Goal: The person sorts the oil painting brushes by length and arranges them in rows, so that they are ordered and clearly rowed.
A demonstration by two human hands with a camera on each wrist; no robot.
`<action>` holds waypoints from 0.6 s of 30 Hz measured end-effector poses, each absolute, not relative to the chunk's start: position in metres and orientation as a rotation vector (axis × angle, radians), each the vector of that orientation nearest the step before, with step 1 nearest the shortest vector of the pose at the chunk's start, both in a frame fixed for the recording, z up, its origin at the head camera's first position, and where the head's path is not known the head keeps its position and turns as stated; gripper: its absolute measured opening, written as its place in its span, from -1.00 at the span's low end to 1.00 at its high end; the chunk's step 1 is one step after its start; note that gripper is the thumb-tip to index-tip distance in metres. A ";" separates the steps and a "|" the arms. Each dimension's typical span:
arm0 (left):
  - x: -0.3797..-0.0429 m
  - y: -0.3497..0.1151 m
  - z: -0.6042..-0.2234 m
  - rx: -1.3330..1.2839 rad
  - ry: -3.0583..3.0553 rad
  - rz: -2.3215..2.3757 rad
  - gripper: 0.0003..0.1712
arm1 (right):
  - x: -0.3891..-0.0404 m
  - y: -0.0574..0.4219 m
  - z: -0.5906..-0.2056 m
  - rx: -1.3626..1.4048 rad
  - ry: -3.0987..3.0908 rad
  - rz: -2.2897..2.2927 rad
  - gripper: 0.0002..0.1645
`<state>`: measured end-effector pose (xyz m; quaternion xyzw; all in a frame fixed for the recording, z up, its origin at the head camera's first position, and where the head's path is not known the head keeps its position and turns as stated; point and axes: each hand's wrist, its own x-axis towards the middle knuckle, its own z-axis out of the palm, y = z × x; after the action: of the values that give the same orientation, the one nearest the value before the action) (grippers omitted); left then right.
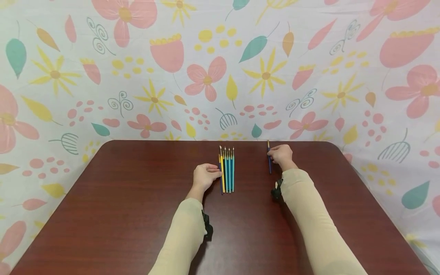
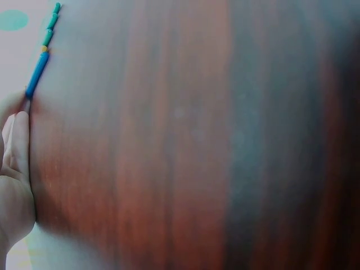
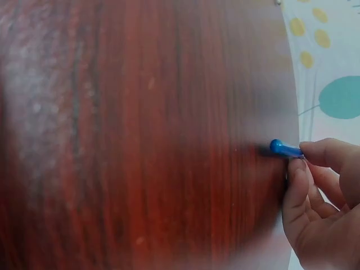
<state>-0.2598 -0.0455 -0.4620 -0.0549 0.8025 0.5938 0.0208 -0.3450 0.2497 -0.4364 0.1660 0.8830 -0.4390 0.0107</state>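
A row of slim paintbrushes (image 1: 229,172) with yellow, light blue and teal handles lies side by side, bristles toward the far edge. At its left end, my left hand (image 1: 205,176) pinches a dark blue paintbrush (image 1: 221,188) beside the yellow one. Its blue handle end (image 2: 37,76) pokes out past the fingers in the left wrist view, other handle ends beyond it. To the right of the row, my right hand (image 1: 282,154) holds another dark blue paintbrush (image 1: 269,167) between thumb and fingers. The right wrist view shows its rounded handle tip (image 3: 286,149) close over the table.
The brown wooden table (image 1: 120,214) has rounded far corners. Behind it hangs a white cloth (image 1: 206,122) printed with flowers and leaves. Small black wrist cameras (image 1: 207,227) are strapped at both sleeves.
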 end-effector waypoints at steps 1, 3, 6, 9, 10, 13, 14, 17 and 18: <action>-0.260 -0.046 -0.462 -0.171 2.489 1.843 -0.69 | -0.345 0.249 -0.437 0.508 2.770 -1.347 -0.65; -0.260 -0.046 -0.462 -0.170 2.495 1.840 -0.69 | -0.346 0.249 -0.437 0.485 2.799 -1.303 -0.65; -0.260 -0.046 -0.463 -0.172 2.505 1.830 -0.70 | -0.346 0.248 -0.438 0.461 2.839 -1.240 -0.66; -0.261 -0.045 -0.465 -0.166 2.514 1.816 -0.70 | -0.344 0.249 -0.438 0.453 2.870 -1.198 -0.66; -0.261 -0.045 -0.465 -0.163 2.513 1.818 -0.70 | -0.344 0.250 -0.438 0.456 2.882 -1.188 -0.66; -0.261 -0.045 -0.466 -0.156 2.507 1.826 -0.70 | -0.342 0.251 -0.438 0.448 2.903 -1.166 -0.66; -0.262 -0.045 -0.467 -0.154 2.504 1.830 -0.71 | -0.342 0.251 -0.438 0.449 2.905 -1.164 -0.67; -0.262 -0.046 -0.467 -0.151 2.507 1.829 -0.71 | -0.342 0.252 -0.437 0.436 2.902 -1.173 -0.66; -0.263 -0.046 -0.467 -0.154 2.509 1.825 -0.71 | -0.342 0.252 -0.437 0.435 2.899 -1.181 -0.66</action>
<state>-0.2628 -0.0459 -0.4670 -0.0494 0.8076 0.5873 0.0174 -0.3417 0.2522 -0.4371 0.1375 0.9173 -0.3736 -0.0095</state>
